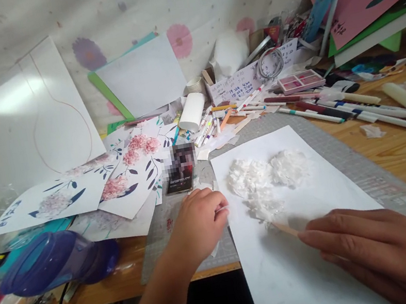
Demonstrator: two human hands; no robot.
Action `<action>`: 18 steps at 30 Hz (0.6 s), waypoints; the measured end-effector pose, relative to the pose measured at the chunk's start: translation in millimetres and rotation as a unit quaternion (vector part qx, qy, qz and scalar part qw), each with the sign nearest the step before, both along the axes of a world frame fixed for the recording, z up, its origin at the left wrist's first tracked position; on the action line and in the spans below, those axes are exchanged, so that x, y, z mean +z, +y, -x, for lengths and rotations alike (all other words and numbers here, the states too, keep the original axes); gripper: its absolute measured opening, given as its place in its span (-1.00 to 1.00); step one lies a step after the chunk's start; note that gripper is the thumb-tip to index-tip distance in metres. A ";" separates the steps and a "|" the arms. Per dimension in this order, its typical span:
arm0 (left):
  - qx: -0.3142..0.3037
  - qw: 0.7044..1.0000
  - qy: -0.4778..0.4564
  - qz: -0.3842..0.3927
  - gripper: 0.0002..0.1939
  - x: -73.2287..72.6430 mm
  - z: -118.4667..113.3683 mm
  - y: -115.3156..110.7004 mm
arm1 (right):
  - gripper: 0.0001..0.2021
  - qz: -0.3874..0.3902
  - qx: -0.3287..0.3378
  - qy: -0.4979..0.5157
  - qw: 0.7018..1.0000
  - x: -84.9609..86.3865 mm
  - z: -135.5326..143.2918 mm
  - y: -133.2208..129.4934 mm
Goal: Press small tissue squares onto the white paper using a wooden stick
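A white sheet of paper [335, 191] carries three ruffled white tissue-paper flower clusters, one at the upper left [244, 176], one at the right [290, 168] and one lower down [265, 204]. My right hand [376, 242] pinches a thin wooden stick [286, 230], its tip touching the bottom edge of the lower cluster. My left hand [200, 223] rests by the sheet's left edge, thumb and fingers closed together. Something pale shows at those fingertips, too small to make out.
Under the paper lies a grey cutting mat [349, 157]. A phone [180, 172] is beyond my left hand. Flower pictures [77, 195] and a blue-purple plastic container [55, 262] are on the left. Pens and markers [337, 110] lie scattered on the right.
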State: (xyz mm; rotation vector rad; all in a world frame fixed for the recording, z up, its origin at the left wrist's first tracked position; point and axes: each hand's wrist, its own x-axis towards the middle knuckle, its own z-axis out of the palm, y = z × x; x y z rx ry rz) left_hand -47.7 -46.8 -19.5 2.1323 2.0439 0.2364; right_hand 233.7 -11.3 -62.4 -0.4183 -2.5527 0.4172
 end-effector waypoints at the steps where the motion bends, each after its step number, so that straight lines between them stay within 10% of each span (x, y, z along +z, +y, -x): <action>1: 0.002 1.000 -0.007 -0.005 -0.88 -0.1 0.9 0.2 | -0.57 -0.002 0.000 0.004 1.000 0.2 0.5 0.0; 10: 0.036 0.993 -0.111 -0.013 -0.88 17.0 11.4 -1.7 | -0.67 -0.018 0.000 0.011 1.000 2.4 4.8 -2.6; 18: 0.010 0.952 -0.303 0.034 -0.89 28.6 -37.6 8.6 | -0.70 -0.014 0.006 0.007 1.000 10.2 6.0 -2.2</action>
